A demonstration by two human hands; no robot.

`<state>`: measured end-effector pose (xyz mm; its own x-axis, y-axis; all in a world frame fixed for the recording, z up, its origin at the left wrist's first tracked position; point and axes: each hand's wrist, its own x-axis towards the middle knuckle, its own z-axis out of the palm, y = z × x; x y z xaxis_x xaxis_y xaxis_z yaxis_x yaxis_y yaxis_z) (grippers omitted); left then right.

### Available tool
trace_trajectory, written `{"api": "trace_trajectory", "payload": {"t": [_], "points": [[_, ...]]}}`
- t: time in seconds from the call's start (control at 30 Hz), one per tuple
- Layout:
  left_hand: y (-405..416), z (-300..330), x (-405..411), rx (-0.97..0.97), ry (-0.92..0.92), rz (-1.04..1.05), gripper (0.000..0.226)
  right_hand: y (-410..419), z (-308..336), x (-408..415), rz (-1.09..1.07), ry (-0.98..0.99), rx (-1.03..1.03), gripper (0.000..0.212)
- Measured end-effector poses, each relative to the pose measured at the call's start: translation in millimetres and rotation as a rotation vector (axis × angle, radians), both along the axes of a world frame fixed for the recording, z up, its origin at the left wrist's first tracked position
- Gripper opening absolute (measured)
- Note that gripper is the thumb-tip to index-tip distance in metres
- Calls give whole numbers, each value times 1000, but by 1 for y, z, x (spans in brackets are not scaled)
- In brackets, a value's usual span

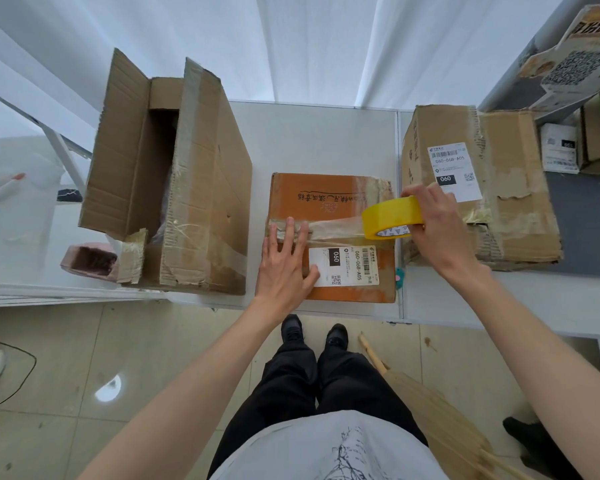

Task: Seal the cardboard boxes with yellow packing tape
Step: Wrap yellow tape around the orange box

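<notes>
An orange-brown cardboard box (329, 195) with a white shipping label lies closed on the white table (312, 140) in front of me. My left hand (284, 268) lies flat on its top, straight fingers pressing the left end of a tape strip (333, 226) that runs along the centre seam. My right hand (437, 223) grips the yellow tape roll (390, 216) at the box's right edge, with the strip stretched from the roll back to my left fingers.
A tall open cardboard box (187, 188) with raised flaps stands to the left. A worn flat box (499, 188) with a label lies to the right. A pink container (89, 261) sits at the table's front left. My feet stand below the table edge.
</notes>
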<state>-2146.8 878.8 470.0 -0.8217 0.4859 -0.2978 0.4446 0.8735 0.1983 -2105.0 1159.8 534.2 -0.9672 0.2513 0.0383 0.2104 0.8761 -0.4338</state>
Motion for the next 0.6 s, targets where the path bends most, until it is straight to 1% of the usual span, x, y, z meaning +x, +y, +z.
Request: {"api": "trace_trajectory", "payload": {"t": [0.1, 0.23, 0.33, 0.4, 0.47, 0.53, 0.6], "points": [[4, 4, 0, -46, -3, 3, 84, -4, 0, -1, -21, -6, -30, 39], [13, 7, 1, -100, -2, 26, 83, -4, -3, 2, -42, 0, -51, 43], [18, 6, 3, -140, 77, -22, 84, -2, -5, 6, -82, 19, -136, 45], [18, 6, 2, -81, 91, -79, 86, -1, -7, 7, -99, 20, -164, 45], [20, 5, 0, 7, 34, -99, 85, -1, -9, 7, -116, 21, -177, 45], [23, 4, 2, 16, 11, -133, 84, -2, -12, 6, -143, 40, -194, 44], [27, 4, 6, -20, -12, -144, 82, -3, -13, 5, -152, 54, -232, 45]]}}
